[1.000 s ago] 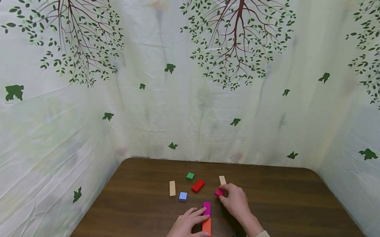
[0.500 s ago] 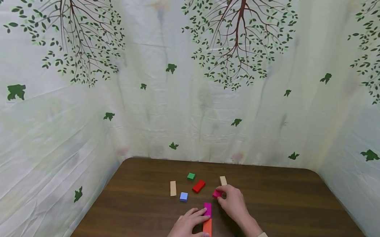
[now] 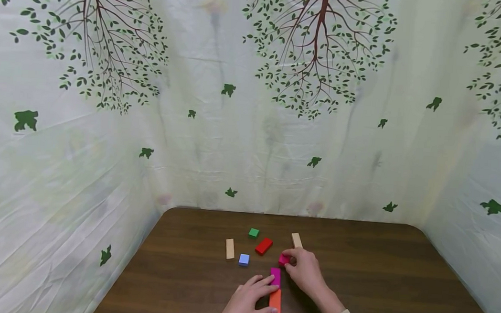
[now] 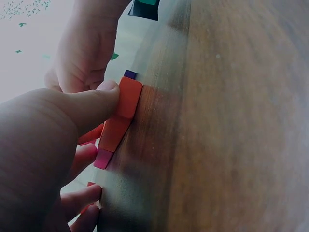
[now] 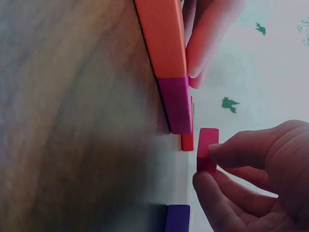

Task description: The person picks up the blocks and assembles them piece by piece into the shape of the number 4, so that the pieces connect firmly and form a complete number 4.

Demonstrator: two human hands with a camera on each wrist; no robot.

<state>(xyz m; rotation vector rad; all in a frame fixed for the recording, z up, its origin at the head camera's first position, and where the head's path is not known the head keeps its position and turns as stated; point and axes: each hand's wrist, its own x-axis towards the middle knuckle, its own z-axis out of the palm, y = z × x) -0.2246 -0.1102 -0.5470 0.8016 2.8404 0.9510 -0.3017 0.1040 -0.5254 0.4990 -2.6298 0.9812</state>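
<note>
An orange block (image 3: 275, 301) and a magenta block (image 3: 275, 276) lie end to end on the table. My left hand (image 3: 248, 300) holds this row, thumb at the orange block's near end and fingertips along the left side and top near the joint. My right hand (image 3: 306, 272) pinches a small crimson block (image 3: 284, 259) between thumb and fingers, close beyond the magenta block's far end. In the right wrist view the crimson block (image 5: 207, 150) stands a short gap away from the magenta block (image 5: 175, 104). A dark blue block (image 5: 177, 220) is hidden behind my right hand in the head view.
Left of and beyond the row lie a light blue block (image 3: 244, 259), a red block (image 3: 264, 246), a green block (image 3: 253, 233) and a wooden block (image 3: 230, 248). Another wooden block (image 3: 297, 240) is just past my right hand. A leaf-printed cloth (image 3: 266, 176) hangs behind the table (image 3: 174, 276).
My right hand has brought the crimson block left and nearer to the magenta block's far end. My left hand has kept its place on the row.
</note>
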